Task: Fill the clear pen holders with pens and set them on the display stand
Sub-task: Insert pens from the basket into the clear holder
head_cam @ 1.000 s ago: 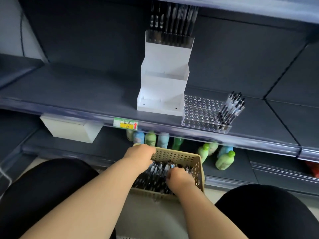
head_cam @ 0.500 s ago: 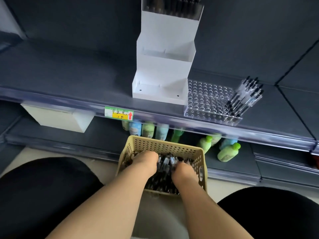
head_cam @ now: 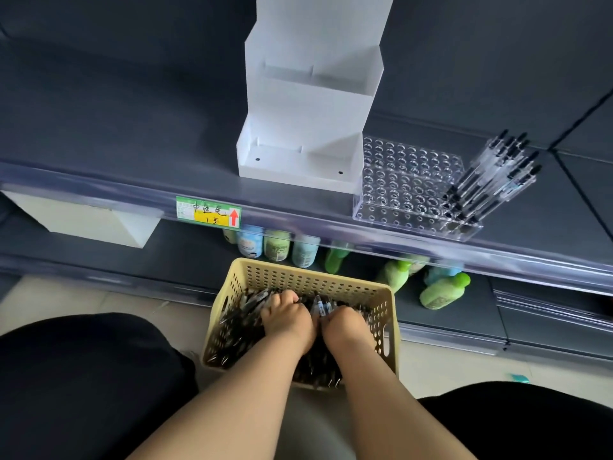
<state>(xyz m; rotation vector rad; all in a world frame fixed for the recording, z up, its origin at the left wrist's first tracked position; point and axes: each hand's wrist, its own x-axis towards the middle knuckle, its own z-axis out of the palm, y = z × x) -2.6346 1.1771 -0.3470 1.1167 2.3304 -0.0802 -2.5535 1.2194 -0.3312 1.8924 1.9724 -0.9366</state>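
At 6 o'clock in the view, between the person's dark-clad knees, a beige perforated basket [head_cam: 298,280] sits heaped with loose pens [head_cam: 238,330]. Both hands are down inside it, side by side. The left hand [head_cam: 287,318] and the right hand [head_cam: 346,327] each curl their fingers into the heap and clutch loose pens, a few of which stick up between the knuckles. The right hand lies close to the basket's 3 o'clock wall. The left hand has more heap free toward 9 o'clock. Bottles [head_cam: 444,293] stand and lie on the lower shelf from 12 to 2 o'clock of the basket's far rim.

Up at 12 o'clock the white stepped display stand [head_cam: 308,127] stands on the upper shelf [head_cam: 99,134], its front near the clear shelf lip. Just beside it at 3 o'clock sits the clear pen holder [head_cam: 408,180], its front edge close to the lip. Standing pens [head_cam: 491,174] fill the holes at its 3 o'clock end, tilted toward 1 o'clock. Bare shelf runs wide from the stand toward 9 o'clock, with a narrower stretch past the holder at 3 o'clock. A green-and-yellow price label [head_cam: 208,212] sits on the lip at 11 o'clock of the basket.
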